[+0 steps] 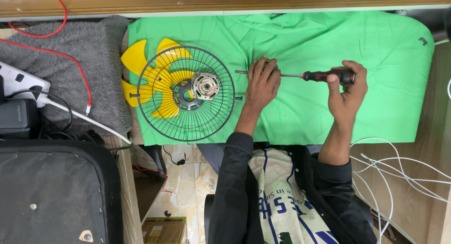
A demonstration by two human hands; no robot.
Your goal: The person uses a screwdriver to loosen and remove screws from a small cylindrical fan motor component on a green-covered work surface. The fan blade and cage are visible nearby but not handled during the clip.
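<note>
Gripping screwdriver in right hand, left hand clamped on small part, wire guard beside

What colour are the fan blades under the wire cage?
The fan blades are yellow, shown clearly in the head view.

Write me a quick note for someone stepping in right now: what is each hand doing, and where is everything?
Left hand: pressed down over a small part on the green cloth; the part is mostly hidden under the fingers.
Right hand: gripping the red and black handle of the screwdriver, its shaft running level toward the left hand.
To the left: the round wire fan guard lies flat on the cloth, the motor part resting at its centre, the yellow fan blade beneath it.
Done: the fan lies in separate pieces.
Left: cannot tell whether the hidden part is loosened.
</note>
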